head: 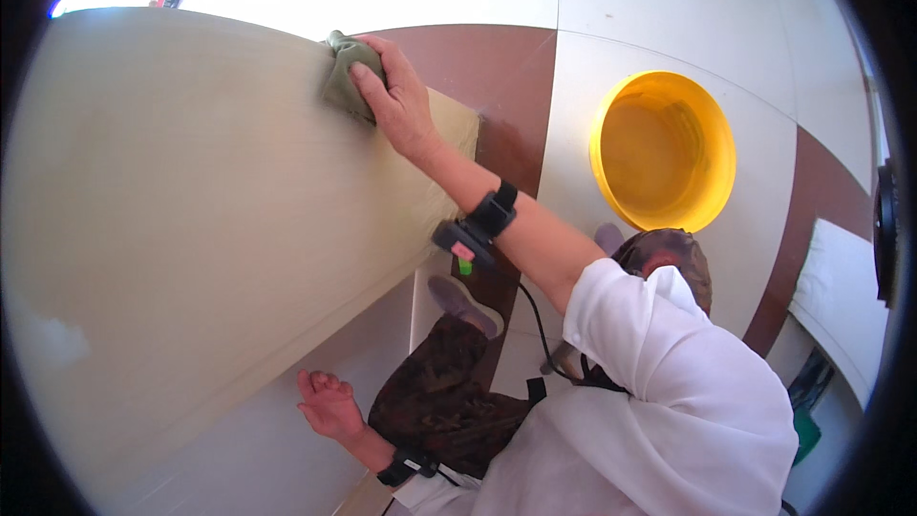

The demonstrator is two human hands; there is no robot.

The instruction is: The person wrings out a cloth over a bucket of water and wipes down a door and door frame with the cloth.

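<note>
My right hand (401,100) grips a folded olive-green cloth (351,79) and presses it on a broad cream-coloured panel or tabletop (215,179), close to its far edge. The thumb lies over the cloth and the fingers wrap its far side. My left hand (329,401) hangs beside the near edge of that surface, palm turned up and fingers loosely curled, with nothing in it. A pale, shiny patch shows at the surface's lower left.
A yellow bucket (663,150) stands on the white floor tiles, right of my right arm; what it holds is unclear. Brown tile bands (501,79) cross the floor. A black cable (537,315) hangs from my right wrist device. At far right is a white board-like object (838,301).
</note>
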